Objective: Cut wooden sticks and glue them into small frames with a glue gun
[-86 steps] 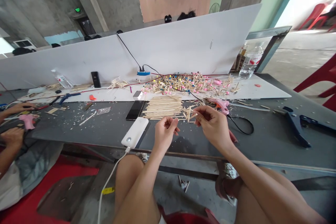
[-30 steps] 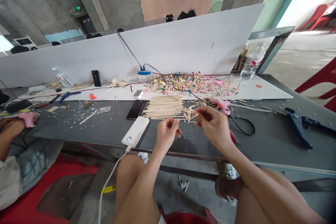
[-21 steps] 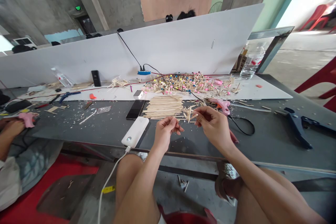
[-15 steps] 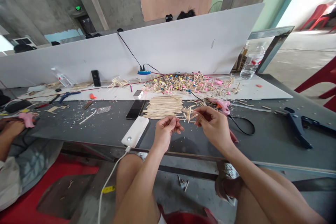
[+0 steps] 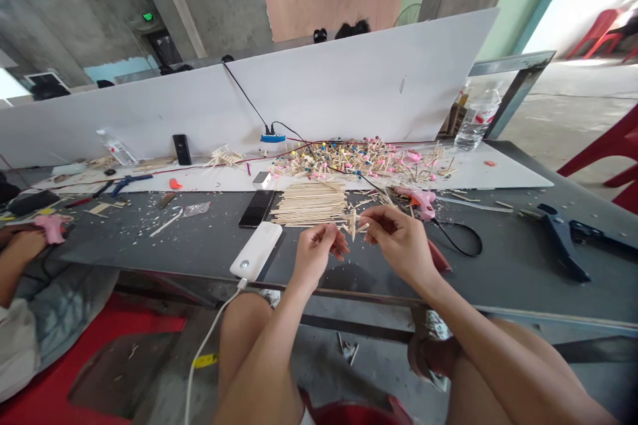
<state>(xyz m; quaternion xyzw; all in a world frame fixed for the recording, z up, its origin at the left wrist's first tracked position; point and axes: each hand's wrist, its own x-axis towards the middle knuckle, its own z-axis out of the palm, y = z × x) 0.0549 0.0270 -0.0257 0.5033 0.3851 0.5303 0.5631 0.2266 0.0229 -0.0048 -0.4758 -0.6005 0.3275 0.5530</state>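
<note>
My right hand (image 5: 399, 240) pinches a small piece glued from short wooden sticks (image 5: 354, 224) and holds it just above the grey table (image 5: 164, 239). My left hand (image 5: 315, 254) sits close beside it, its fingertips pinched near the piece's left end; what they hold is too small to make out. Right behind both hands lies a flat bundle of long wooden sticks (image 5: 310, 203). A pink glue gun (image 5: 420, 198) rests just beyond my right hand.
A heap of stick pieces with coloured beads (image 5: 356, 156) lies on the white board. A white power bank (image 5: 256, 250), a black phone (image 5: 256, 208), blue cutters (image 5: 565, 240) and a water bottle (image 5: 475, 115) are around. Another person's hand (image 5: 20, 244) rests at far left.
My right hand has carried the stick piece a little to the left, closer to my left hand. My left hand's fingers have shifted slightly.
</note>
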